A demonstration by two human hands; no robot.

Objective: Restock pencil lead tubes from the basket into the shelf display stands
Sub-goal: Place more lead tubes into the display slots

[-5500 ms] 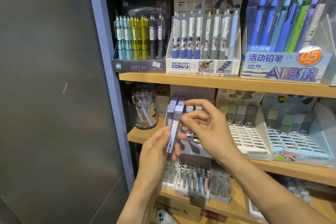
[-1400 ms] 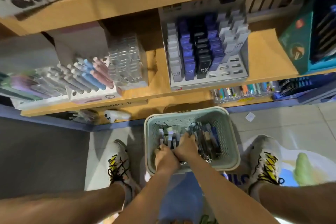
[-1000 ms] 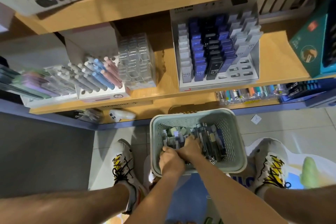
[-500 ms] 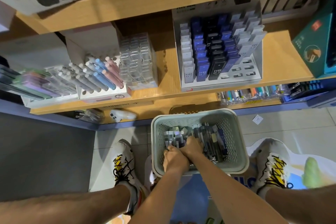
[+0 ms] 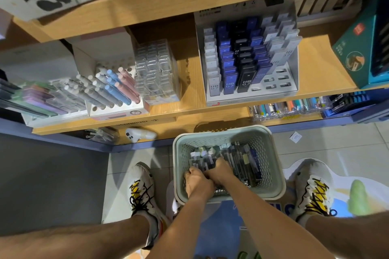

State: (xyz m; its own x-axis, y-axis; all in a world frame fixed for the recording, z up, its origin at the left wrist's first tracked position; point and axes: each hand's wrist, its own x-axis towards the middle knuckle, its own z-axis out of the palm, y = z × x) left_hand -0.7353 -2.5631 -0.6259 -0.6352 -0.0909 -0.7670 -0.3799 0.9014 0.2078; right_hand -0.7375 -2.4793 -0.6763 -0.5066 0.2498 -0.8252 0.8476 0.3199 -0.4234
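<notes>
A pale green perforated basket (image 5: 271,157) stands on the floor between my feet, holding several pencil lead tubes (image 5: 242,160) in grey, black and blue. Both hands are down inside it, side by side. My left hand (image 5: 197,183) and my right hand (image 5: 219,172) are curled around a bunch of grey lead tubes (image 5: 202,159) at the basket's left side; the fingertips are hidden. On the shelf above, a white display stand (image 5: 282,82) carries rows of white, blue, black and grey tubes, with a few bare slots at its front right.
Left of the stand sit a clear stack of small cases (image 5: 155,69), a stand of pastel pens (image 5: 111,88) and flat pen packs (image 5: 35,99). A teal box (image 5: 355,52) is at the right. My shoes (image 5: 141,191) flank the basket on the tiled floor.
I turned from the upper shelves, where I held a tube, down to the basket. Over the last second both hands stayed in the basket, gathering the grey tubes slightly tighter.
</notes>
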